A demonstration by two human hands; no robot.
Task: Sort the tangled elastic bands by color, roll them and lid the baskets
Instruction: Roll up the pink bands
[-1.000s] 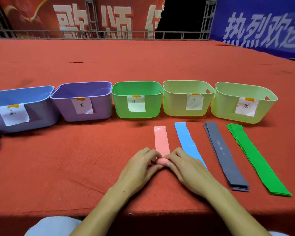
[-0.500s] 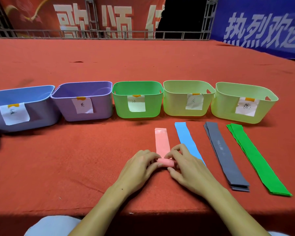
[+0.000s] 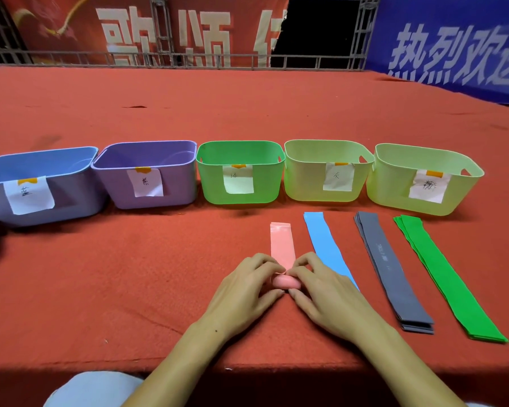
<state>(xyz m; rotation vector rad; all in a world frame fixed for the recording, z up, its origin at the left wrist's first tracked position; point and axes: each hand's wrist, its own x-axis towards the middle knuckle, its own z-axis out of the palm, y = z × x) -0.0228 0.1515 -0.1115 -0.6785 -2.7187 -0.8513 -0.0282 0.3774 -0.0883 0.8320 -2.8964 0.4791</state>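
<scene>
The pink band [image 3: 282, 242] lies on the table [image 3: 100, 274] in front of the baskets, its near end wound into a small roll [image 3: 285, 282] pinched between both hands. The left hand [image 3: 247, 292] grips the roll's left side with curled fingers, and the right hand [image 3: 326, 292] grips the right side the same way.

The likeliest slip is the roll springing open: the band looks smooth and stretchy, so any easing of the pinch could let the coil unwind. Uneven pressure from the two hands could also send the roll skewing off to one side, giving a cone rather than a neat cylinder. The right hand rests just beside, perhaps touching, the blue band [image 3: 325, 245], so a careless push could drag that band out of line.

The pink band is pale, flat and narrow, with a slight sheen at its far end. About half looks still unrolled. A thin thread-like bit shows at the fingertips; I cannot tell what it is.

Further right lie the grey bands [image 3: 388, 265] and green bands [image 3: 441, 271], stacked flat.
</scene>
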